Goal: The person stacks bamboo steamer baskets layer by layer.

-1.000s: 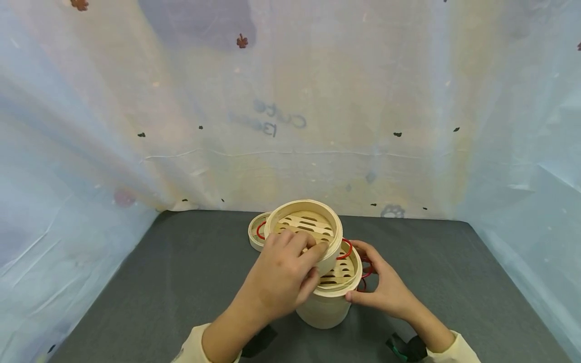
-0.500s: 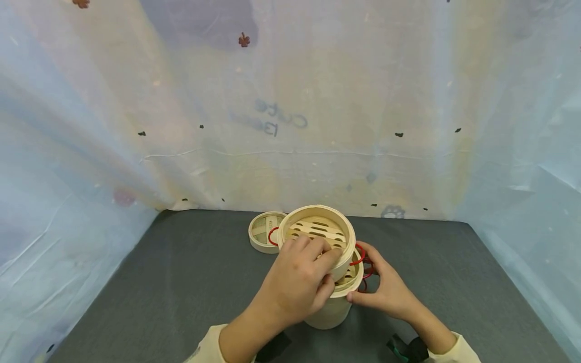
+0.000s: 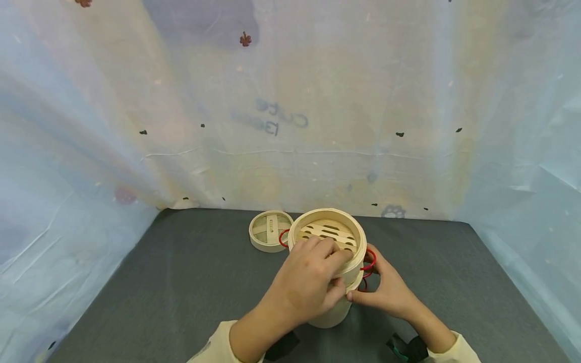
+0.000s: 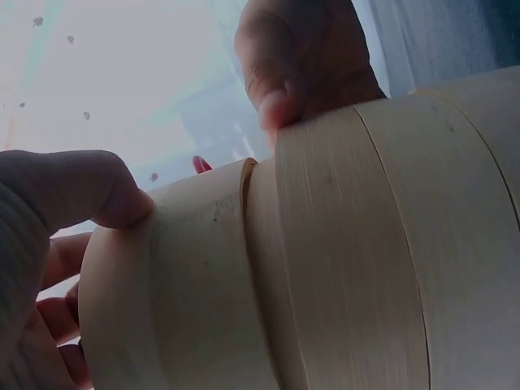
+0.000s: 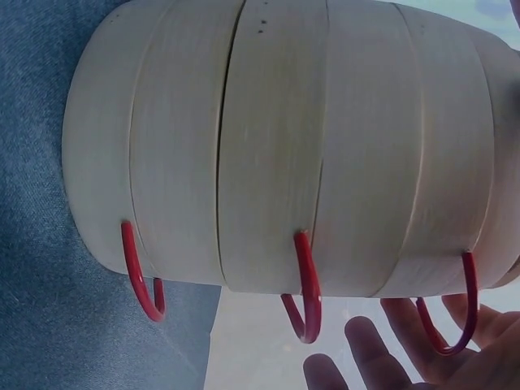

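My left hand grips the near wall of a bamboo steamer basket, with fingers over its rim and the thumb outside. This basket has a slatted floor and red side handles, and sits tilted on top of a stack of steamer baskets. In the left wrist view a lip of the basket below shows at the joint between them. My right hand holds the stack near its upper rim, thumb in front and fingers behind by the red handles.
A round bamboo lid with a strip across it lies at the back, left of the stack. Everything stands on a dark grey table. Pale patterned sheeting hangs behind and at both sides.
My left hand has moved the top basket to the right and slightly down, over the stack. The lid behind now shows much more. My right hand has stayed in place.
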The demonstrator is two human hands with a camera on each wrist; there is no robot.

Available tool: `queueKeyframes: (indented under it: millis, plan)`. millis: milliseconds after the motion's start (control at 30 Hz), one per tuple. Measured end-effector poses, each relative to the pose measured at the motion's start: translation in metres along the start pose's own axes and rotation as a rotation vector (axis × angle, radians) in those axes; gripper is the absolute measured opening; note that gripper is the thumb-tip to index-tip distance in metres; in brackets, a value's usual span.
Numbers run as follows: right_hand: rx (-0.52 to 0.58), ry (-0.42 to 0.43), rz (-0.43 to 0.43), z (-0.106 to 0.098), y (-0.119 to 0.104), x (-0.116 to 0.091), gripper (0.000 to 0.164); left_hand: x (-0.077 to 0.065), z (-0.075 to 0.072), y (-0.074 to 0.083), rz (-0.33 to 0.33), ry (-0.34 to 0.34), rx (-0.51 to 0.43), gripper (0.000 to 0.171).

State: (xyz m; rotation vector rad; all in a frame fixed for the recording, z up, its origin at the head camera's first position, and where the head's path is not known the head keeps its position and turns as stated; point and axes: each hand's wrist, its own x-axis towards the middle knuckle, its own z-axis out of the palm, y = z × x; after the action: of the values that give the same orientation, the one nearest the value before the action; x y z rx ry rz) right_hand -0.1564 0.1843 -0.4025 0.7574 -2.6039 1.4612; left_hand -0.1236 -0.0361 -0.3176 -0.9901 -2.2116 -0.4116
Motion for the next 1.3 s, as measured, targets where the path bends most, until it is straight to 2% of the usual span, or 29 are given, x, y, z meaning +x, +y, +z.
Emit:
queueKeyframes:
  millis: [367,733,1300]
  plan:
    - [-0.017,0.027,0.000,0.001,-0.001,0.000,0.090,0.002,0.004,0.006,-0.010,-0.052,0.016,0.035]
    - [-0.029,0.038,0.009,0.002,-0.001,0.000,0.092,0.002,0.006,0.009,-0.010,-0.029,0.041,0.029]
    - [-0.038,0.040,-0.037,0.003,0.004,-0.001,0.091,0.003,0.006,0.013,-0.019,-0.036,0.072,0.023]
